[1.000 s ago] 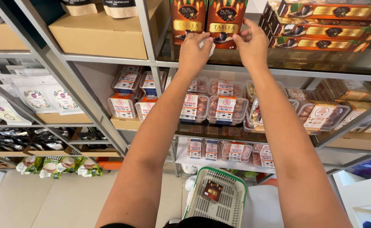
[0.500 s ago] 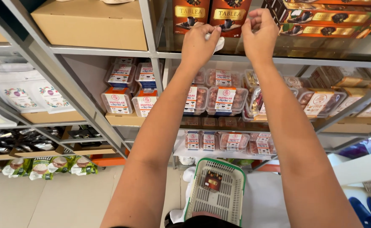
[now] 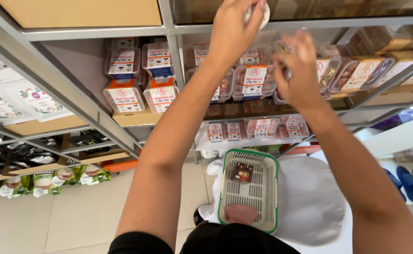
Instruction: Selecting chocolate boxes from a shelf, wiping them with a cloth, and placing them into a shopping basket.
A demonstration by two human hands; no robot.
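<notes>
Basket (image 3: 225, 188) below shelf (image 3: 263, 23), small box (image 3: 243, 172) inside it

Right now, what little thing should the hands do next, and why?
Probably lower the left hand toward the green basket. It pinches something small and white at the shelf edge, while the right hand looks empty and the basket below has room.

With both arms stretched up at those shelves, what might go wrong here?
The left hand pinches a small white item at the shelf edge; if the grip slips, it may drop past the green basket onto the floor. The right hand is blurred close to the stacked clear tubs, so it might knock one off. The basket seems to sit on a soft white bag and could tip.
</notes>
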